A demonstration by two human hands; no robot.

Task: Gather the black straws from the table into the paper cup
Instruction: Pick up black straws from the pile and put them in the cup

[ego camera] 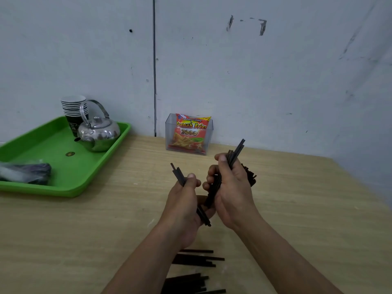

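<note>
My left hand (184,200) grips a small bunch of black straws (177,174) that slants up to the left above the wooden table (297,209). My right hand (231,187) grips a thicker bundle of black straws (236,151) that tilts up to the right. Behind my right hand, more straw ends (250,175) stick out; what holds them is hidden. Several loose black straws (197,259) lie flat on the table between my forearms, near the front edge. A stack of paper cups (73,107) stands on the green tray at the far left.
A green tray (53,187) at the left holds a steel kettle (98,132) and a dark wrapped bundle (25,172). A clear plastic box with a snack packet (189,134) stands against the back wall. The wall closes in on the right.
</note>
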